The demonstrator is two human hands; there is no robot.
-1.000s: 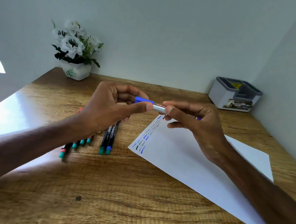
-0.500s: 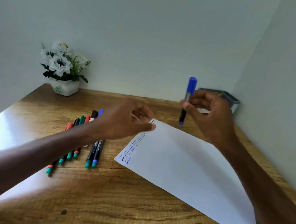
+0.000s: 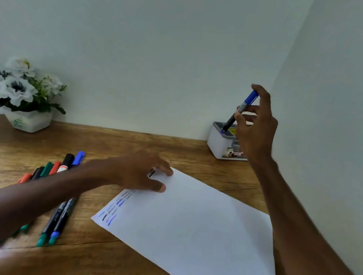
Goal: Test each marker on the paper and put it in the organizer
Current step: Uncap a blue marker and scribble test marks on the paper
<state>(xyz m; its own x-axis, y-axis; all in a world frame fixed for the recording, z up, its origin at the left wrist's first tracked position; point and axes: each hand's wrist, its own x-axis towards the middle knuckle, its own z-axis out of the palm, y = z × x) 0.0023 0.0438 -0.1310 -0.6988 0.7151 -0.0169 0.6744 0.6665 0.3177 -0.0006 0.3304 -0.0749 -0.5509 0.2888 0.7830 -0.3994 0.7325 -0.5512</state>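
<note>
My right hand [image 3: 255,124] holds a capped blue marker [image 3: 240,110] nearly upright, its lower end just over the grey-and-white organizer [image 3: 218,142] at the back right. My left hand [image 3: 139,173] rests with straight fingers on the far left corner of the white paper [image 3: 198,232], which bears short blue and black test strokes along its left edge. Several markers [image 3: 60,190] lie in a row on the wooden desk, partly hidden under my left forearm.
A white pot of white flowers [image 3: 23,95] stands at the back left. Walls close off the desk [image 3: 128,148] at the back and on the right, right beside the organizer.
My right hand has carried the blue marker up and to the right, from beside the paper to above the organizer. My left hand stays on the paper's corner. The view has tilted upward.
</note>
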